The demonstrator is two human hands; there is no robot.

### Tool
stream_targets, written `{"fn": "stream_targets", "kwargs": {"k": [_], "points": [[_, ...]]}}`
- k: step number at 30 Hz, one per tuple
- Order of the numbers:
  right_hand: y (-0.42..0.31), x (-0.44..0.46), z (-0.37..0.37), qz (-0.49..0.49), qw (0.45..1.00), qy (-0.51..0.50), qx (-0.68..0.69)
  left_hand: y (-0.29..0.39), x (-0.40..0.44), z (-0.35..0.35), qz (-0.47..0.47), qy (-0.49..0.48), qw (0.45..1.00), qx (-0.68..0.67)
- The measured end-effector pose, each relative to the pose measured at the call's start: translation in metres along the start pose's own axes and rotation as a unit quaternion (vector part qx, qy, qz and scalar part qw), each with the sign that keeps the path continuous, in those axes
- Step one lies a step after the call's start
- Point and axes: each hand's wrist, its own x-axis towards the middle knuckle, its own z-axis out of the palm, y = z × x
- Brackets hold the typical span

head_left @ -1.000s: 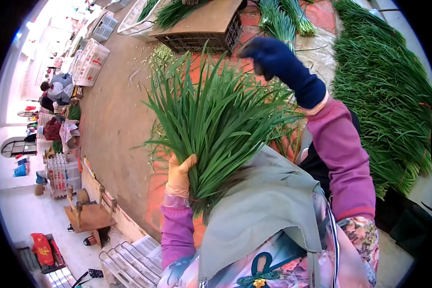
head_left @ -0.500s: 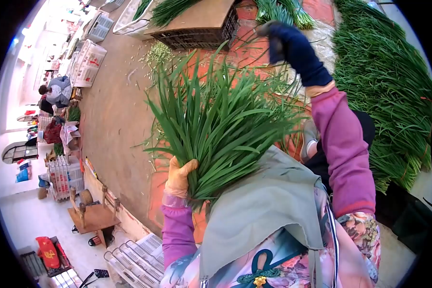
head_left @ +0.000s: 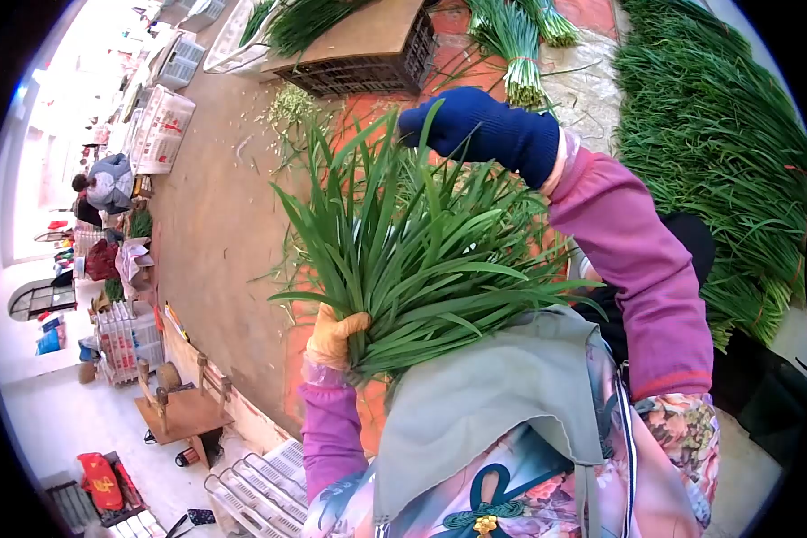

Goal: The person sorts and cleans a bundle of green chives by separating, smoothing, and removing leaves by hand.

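My left hand (head_left: pixel 336 336), in a pale orange glove, is closed around the lower end of a bunch of long green leaves (head_left: pixel 412 260). The leaves fan out upward and to the right, over the grey apron (head_left: pixel 484 394). My right hand (head_left: pixel 462 124), in a dark blue glove, is at the upper tips of the leaves. Its fingers are bent and partly hidden, and whether they pinch a leaf cannot be made out.
A board on a black crate (head_left: pixel 359 67) stands ahead, beside tied green bundles (head_left: pixel 516 58). A large pile of greens (head_left: pixel 708 161) lies at right. Far left are a wooden stool (head_left: pixel 184 412), white crates (head_left: pixel 163 130) and a person (head_left: pixel 109 184).
My right hand first drew back up and to the right, then came down and left to the leaf tips. My left hand keeps its hold, and the leaves spread further right.
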Motion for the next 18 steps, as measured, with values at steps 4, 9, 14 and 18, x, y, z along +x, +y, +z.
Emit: {"fn": "stream_targets", "kwargs": {"k": [4, 9, 14, 18], "points": [[0.022, -0.002, -0.026, 0.026, 0.954, 0.145, 0.261, -0.011, 0.007, -0.019, -0.002, -0.03, 0.999, 0.016], [-0.011, -0.009, -0.053, 0.159, 0.921, 0.215, 0.282, -0.002, 0.006, -0.006, -0.022, -0.009, 1.0, -0.007], [-0.05, 0.009, -0.031, 0.06, 0.977, -0.016, -0.204, 0.012, 0.005, 0.013, -0.042, -0.006, 0.999, -0.035], [-0.002, 0.017, -0.017, -0.075, 0.993, 0.087, 0.016, 0.001, 0.009, 0.0, -0.008, -0.023, 1.0, 0.015]]}}
